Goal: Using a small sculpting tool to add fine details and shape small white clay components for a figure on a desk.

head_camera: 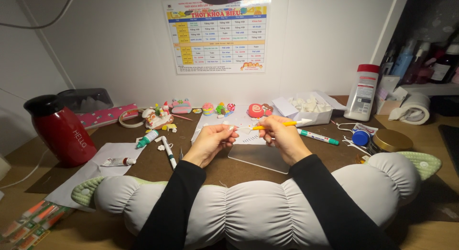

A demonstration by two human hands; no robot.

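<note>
left hand (210, 141) grip: pinches white clay piece (244, 129) | right hand (283, 135) grip: closed around yellow tool (282, 125)

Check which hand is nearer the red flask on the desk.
Left. The left hand sits right of the red flask; the right hand, holding a yellow tool, is farther right.

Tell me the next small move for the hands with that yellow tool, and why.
Probably ease the yellow tool tip into the small white piece. The right hand aims it there, and the left hand pinches the piece above the clear board.
</note>
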